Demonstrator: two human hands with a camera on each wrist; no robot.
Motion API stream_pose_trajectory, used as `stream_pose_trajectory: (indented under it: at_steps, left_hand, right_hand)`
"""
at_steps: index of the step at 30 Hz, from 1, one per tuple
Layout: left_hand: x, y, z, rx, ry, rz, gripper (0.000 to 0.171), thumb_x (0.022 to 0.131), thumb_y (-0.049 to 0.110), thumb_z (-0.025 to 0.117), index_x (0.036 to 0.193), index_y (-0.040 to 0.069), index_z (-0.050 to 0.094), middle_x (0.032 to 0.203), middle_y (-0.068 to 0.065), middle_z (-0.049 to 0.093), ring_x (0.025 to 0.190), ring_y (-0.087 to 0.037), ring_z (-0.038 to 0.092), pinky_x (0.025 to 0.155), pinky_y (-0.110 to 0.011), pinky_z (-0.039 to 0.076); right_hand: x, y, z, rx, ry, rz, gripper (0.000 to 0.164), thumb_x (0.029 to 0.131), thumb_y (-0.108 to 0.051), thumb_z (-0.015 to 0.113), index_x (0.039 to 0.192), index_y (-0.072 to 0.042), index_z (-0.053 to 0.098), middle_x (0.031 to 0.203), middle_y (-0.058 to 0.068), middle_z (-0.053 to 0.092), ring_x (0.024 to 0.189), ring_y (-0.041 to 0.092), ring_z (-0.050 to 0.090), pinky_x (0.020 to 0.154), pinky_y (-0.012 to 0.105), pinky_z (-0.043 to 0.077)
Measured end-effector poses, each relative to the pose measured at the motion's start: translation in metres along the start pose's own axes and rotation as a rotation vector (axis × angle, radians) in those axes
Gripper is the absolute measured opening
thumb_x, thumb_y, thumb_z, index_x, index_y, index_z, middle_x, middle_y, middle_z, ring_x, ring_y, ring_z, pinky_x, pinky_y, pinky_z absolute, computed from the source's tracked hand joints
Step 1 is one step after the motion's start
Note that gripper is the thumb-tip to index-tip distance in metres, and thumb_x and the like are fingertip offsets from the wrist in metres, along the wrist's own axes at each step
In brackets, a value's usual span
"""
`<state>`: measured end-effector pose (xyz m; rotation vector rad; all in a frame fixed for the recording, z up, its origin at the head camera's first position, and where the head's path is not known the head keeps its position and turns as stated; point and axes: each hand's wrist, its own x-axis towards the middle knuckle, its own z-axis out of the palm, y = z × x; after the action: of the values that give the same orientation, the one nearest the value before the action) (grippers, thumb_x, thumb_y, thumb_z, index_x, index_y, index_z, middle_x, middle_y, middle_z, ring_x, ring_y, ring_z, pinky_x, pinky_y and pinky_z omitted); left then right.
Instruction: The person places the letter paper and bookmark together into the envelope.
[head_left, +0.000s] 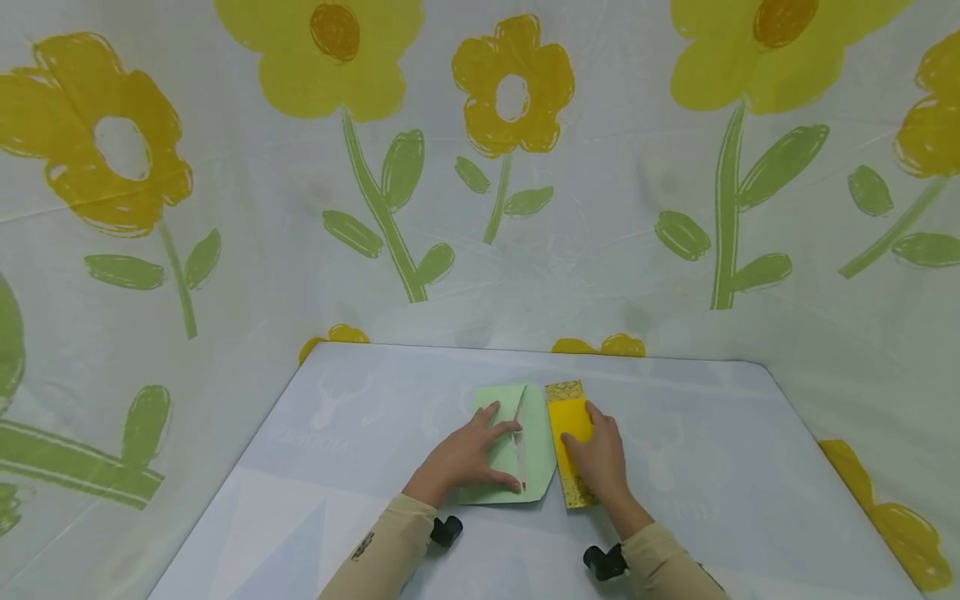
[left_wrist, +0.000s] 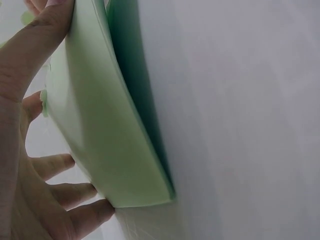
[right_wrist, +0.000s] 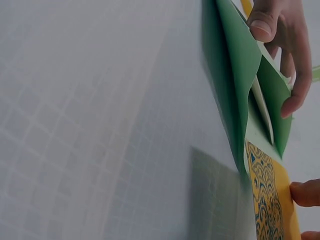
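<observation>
1. Pale green envelope (head_left: pixel 536 446) lies on the table (head_left: pixel 712 500), between the two hands, its flap (head_left: pixel 543 417) spread out on the right side.
2. Left hand (head_left: pixel 468 450) rests over the envelope's left part. Fingers are spread wide, with tips and thumb touching the paper near the opening; no closed grip on it.
3. Right wrist view: the envelope's mouth gapes, and a white edge (right_wrist: pixel 264 110) shows inside. What it belongs to cannot be told.
4. Yellow card (head_left: pixel 568 417), patterned at both ends, stands just right of the flap, its long side running alongside. Whether card and flap touch cannot be told.
5. Right hand (head_left: pixel 603 458) pinches the card across its width, thumb on the left, fingers at the right edge; the gap is only as wide as the card.
6. Card casts a shadow (right_wrist: pixel 215 195) on the tabletop.
7. Beige sleeves (head_left: pixel 390 542) cover both forearms; a small black device (head_left: pixel 447 532) sits at each wrist.
8. White cloth (head_left: pixel 600 250) with yellow flowers hangs behind the table.
</observation>
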<state>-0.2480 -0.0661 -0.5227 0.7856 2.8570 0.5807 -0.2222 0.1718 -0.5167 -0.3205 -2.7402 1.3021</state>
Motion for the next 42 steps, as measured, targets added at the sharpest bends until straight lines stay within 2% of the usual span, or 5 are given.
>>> stream_pose_trajectory:
  at_steps: [10, 33, 42]
  left_hand:
    - [0.000, 0.004, 0.000, 0.006, -0.011, -0.023, 0.097, 0.062, 0.078, 0.080, 0.147, 0.042, 0.050, 0.168, -0.008, 0.021, 0.149, -0.036, 0.031, 0.108, -0.053, 0.044]
    - [0.001, 0.004, 0.003, 0.008, -0.006, -0.020, 0.098, 0.061, 0.083, 0.075, 0.147, 0.045, 0.049, 0.168, -0.008, 0.021, 0.148, -0.036, 0.034, 0.106, -0.054, 0.046]
    - [0.000, 0.006, 0.002, -0.001, -0.009, 0.007, 0.095, 0.062, 0.081, 0.076, 0.145, 0.044, 0.052, 0.168, -0.009, 0.021, 0.147, -0.037, 0.036, 0.106, -0.053, 0.047]
  right_hand:
    - [-0.002, -0.006, 0.004, -0.012, -0.012, -0.005, 0.072, 0.096, -0.017, 0.069, 0.155, 0.004, 0.033, 0.147, 0.030, 0.041, 0.133, 0.042, 0.045, 0.114, 0.058, 0.035]
    - [-0.006, -0.011, 0.014, -0.011, -0.018, -0.024, 0.066, 0.097, -0.015, 0.066, 0.153, 0.004, 0.036, 0.142, 0.030, 0.045, 0.125, 0.040, 0.050, 0.110, 0.057, 0.039]
    - [-0.006, -0.010, 0.015, -0.019, -0.004, -0.036, 0.066, 0.096, -0.014, 0.068, 0.152, 0.005, 0.039, 0.140, 0.029, 0.048, 0.125, 0.041, 0.052, 0.109, 0.057, 0.041]
